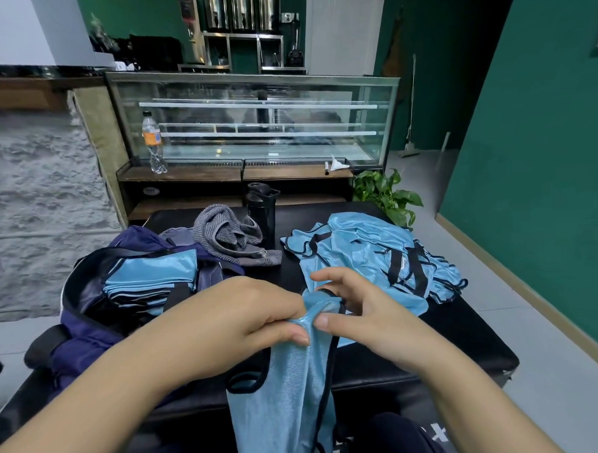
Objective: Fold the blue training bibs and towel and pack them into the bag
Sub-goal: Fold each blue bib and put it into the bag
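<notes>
Black and glossy, the counter carries everything, largest first: one navy bag lying open at the left, with a stack of folded blue bibs inside its mouth; the layers are too tight to count. At the right lies a loose heap of unfolded blue bibs with black trim, their number also unclear. One more bib hangs from the near counter edge down toward the lap, bunched at its top. Both forearms reach in from the bottom corners and meet at the middle. The left hand pinches the bunched top of that bib between thumb and curled fingers. The right hand pinches the same fabric at the thumb tip, its other fingers loosely spread above. One grey striped towel lies crumpled behind, just beside one black shaker bottle. One clear bottle with an orange label, its writing unreadable, stands on the wooden shelf beyond.
</notes>
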Tool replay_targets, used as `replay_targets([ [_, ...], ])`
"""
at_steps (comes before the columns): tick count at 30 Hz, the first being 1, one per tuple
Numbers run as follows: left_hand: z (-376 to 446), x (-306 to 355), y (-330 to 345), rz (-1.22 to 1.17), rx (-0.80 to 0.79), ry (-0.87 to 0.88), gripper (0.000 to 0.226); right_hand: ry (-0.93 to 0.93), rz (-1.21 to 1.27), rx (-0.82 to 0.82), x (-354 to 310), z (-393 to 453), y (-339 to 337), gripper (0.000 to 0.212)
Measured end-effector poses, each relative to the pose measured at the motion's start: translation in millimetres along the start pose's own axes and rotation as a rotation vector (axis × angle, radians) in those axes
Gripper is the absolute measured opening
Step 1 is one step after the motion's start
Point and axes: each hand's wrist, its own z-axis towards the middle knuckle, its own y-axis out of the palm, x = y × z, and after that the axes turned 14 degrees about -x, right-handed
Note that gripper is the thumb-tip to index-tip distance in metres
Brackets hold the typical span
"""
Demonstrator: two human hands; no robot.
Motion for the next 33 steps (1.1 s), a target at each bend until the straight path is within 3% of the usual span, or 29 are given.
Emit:
replay_targets([
  [5, 1, 0, 1, -0.009, 0.014, 0.011, 0.033, -0.058, 0.058, -0.055, -4, -1, 2, 0.050],
  [11, 0, -3, 3, -0.025, 0.022, -0.006, 0.038, -0.019, -0.045, 0.055, -1, -1, 2, 0.052],
  [14, 0, -2, 3, -0.037, 0.009, -0.003, 0.035, -0.070, 0.016, -0.031, 0, -3, 0, 0.055],
  [17, 0, -3, 3, -0.047, 0.009, -0.002, 0.040, -0.152, 0.144, -0.061, -3, -6, 1, 0.049],
  [20, -1, -5, 3, -0.024, 0.035, -0.024, 0.045, -0.202, 0.130, 0.041, -8, -7, 2, 0.037],
  [29, -2, -15, 7, 0.031, 0.114, -0.132, 0.034, -0.101, -0.317, 0.208, -16, -11, 0, 0.026],
  [33, -3, -17, 10, 0.028, 0.140, -0.164, 0.042, -0.018, -0.660, 0.128, -25, -16, 0, 0.022],
])
